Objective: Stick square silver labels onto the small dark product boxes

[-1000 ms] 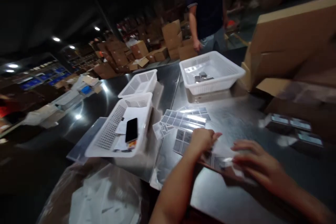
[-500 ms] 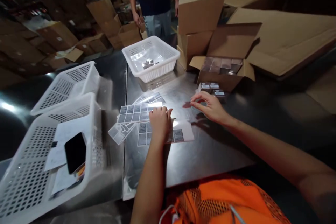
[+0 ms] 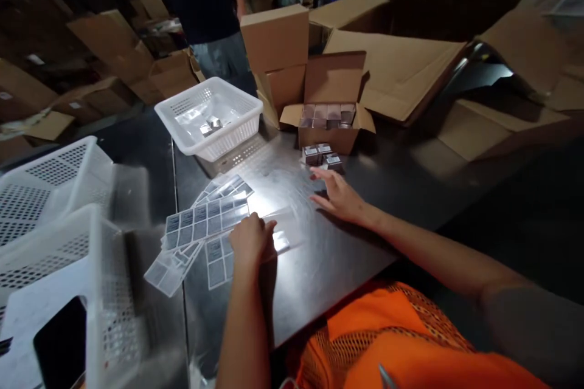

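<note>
- Dim warehouse, cardboard cartons stacked all round, and a shiny metal table point(image 3: 292, 292) under my two bare hands.
- My left hand point(image 3: 250, 242) is curled, knuckles up, pressing on a label sheet point(image 3: 219, 255); whether the fingers pinch its edge I cannot tell.
- My right hand point(image 3: 340, 197) lies apart from the left, fingers spread and flat near the table, holding nothing, just short of the small boxes point(image 3: 322, 155).
- To do this well, I judge the left hand should keep the sheet pinned flat while the right takes one small box at a time, so the loose sheets do not slide.
- Label sheets point(image 3: 201, 222): I count about four, fanned and overlapping just left of my left hand.
- Small boxes: three or so on the table, more packed inside one open carton point(image 3: 328, 124) behind them; that number is unclear.
- White baskets: three. One far basket point(image 3: 210, 118) holds a few small items; two near baskets point(image 3: 55, 225) sit at my left, blurred, the closest holding a dark phone point(image 3: 59, 346).
- One other person point(image 3: 205, 6) stands beyond the table, well apart.
</note>
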Motion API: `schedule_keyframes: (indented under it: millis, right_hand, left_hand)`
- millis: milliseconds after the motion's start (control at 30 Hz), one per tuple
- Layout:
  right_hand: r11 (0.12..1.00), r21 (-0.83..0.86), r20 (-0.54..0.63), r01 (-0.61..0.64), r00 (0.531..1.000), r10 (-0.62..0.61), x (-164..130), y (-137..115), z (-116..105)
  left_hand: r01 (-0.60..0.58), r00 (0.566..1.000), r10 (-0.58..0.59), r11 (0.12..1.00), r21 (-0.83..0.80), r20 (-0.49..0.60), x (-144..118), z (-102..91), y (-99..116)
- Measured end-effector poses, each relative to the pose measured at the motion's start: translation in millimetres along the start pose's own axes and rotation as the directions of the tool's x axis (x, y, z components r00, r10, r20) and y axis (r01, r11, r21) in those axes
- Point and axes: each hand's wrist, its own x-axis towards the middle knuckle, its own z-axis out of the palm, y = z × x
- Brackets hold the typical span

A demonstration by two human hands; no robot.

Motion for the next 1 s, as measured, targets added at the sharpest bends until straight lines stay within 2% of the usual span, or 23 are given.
schedule_keyframes:
  millis: [133,233,300,433,467,533,600,633,667,700,733,800,867,933,1000]
  right_hand:
    - [0.985,-0.117,-0.068,-0.126,0.991,0.118,11,50,-28]
    - [0.98,-0.119,-0.039,-0.161,0.987,0.158,18,68,-41]
    - [0.981,-0.086,-0.038,-0.174,0.985,0.171,17,69,-43]
    - [0.945,0.258,-0.144,-0.203,0.959,0.245,15,44,-37]
    - [0.903,0.376,-0.153,-0.207,0.948,0.281,17,34,-34]
    - [0.746,0.619,-0.081,-0.247,0.924,0.374,26,12,-25]
    - [0.507,0.804,0.07,-0.309,0.897,0.436,37,-11,-15]
    - [0.415,0.845,0.139,-0.338,0.888,0.438,42,-21,-8]
    - [0.381,0.857,0.171,-0.346,0.89,0.423,45,-30,-1]
    - [0.396,0.86,0.154,-0.321,0.904,0.398,48,-37,6]
    - [0.451,0.856,0.082,-0.253,0.927,0.366,48,-42,14]
    - [0.633,0.774,-0.186,0.001,0.956,0.225,46,-48,31]
    - [0.757,0.596,-0.407,0.269,0.913,-0.004,42,-47,46]
    - [0.76,0.499,-0.445,0.418,0.875,-0.189,38,-45,54]
    - [0.716,0.512,-0.396,0.474,0.87,-0.293,36,-44,55]
  left_hand:
    - [0.036,0.995,-0.043,0.997,-0.074,-0.091,6,1.1,-6]
    - [0.007,0.984,-0.036,0.986,-0.164,-0.174,4,-1.8,-6]
    - [-0.035,0.974,-0.023,0.968,-0.247,-0.227,2,-4.5,-2]
    - [-0.155,0.967,0.046,0.886,-0.437,-0.251,-1,-8.7,19]
    - [-0.188,0.967,0.073,0.854,-0.485,-0.245,-1,-9.2,25]
    - [-0.292,0.948,0.144,0.747,-0.598,-0.283,-1,-8.9,34]
    - [-0.443,0.89,0.201,0.594,-0.672,-0.409,-3,-6.4,38]
    - [-0.516,0.85,0.209,0.52,-0.681,-0.484,-4,-4.1,38]
    - [-0.569,0.813,0.197,0.463,-0.679,-0.547,-6,-1.2,36]
    - [-0.594,0.793,0.167,0.425,-0.684,-0.585,-8,2.2,34]
    - [-0.591,0.794,0.12,0.38,-0.712,-0.595,-9,5.9,31]
    - [-0.515,0.851,0.027,0.243,-0.822,-0.525,-10,12.6,25]
    - [-0.39,0.92,0.007,0.083,-0.917,-0.391,-9,16.3,19]
    - [-0.303,0.953,0.033,0.012,-0.953,-0.302,-7,16.3,14]
    - [-0.277,0.961,0.028,0.046,-0.96,-0.276,-7,13.8,12]
